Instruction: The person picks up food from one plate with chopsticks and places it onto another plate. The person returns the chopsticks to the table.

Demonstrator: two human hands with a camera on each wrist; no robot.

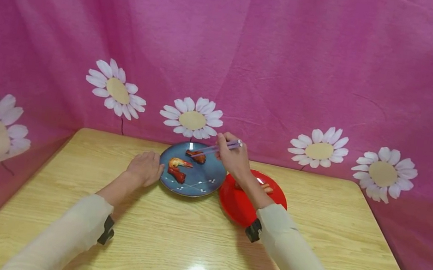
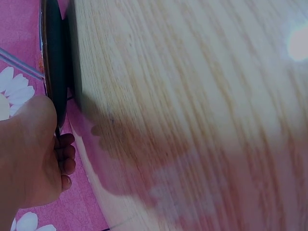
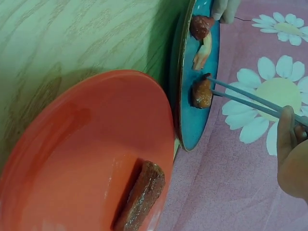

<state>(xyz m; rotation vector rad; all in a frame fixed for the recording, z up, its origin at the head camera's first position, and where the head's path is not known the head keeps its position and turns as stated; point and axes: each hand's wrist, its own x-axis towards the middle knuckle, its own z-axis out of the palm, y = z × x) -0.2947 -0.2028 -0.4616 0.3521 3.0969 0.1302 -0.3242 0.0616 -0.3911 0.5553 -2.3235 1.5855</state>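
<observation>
My right hand [image 1: 234, 158] holds a pair of pale purple chopsticks [image 1: 218, 148]. Their tips meet a brown glazed chicken piece [image 1: 196, 156] at the far side of the blue plate [image 1: 196, 188]. On the same plate lie an orange shrimp [image 1: 176, 162] and a darker red-brown chicken piece [image 1: 177, 175]. With my left hand [image 1: 145, 169] I grip the plate's left rim; in the left wrist view the thumb lies over the edge and the fingers [image 2: 66, 154] curl beneath it.
A red plate [image 1: 235, 205] stands close to the right of the blue one, partly covered by my right forearm. It bears a long brown piece of meat [image 3: 142, 195]. A pink cloth [image 1: 253, 56] with daisies hangs behind the wooden table [image 1: 167, 239].
</observation>
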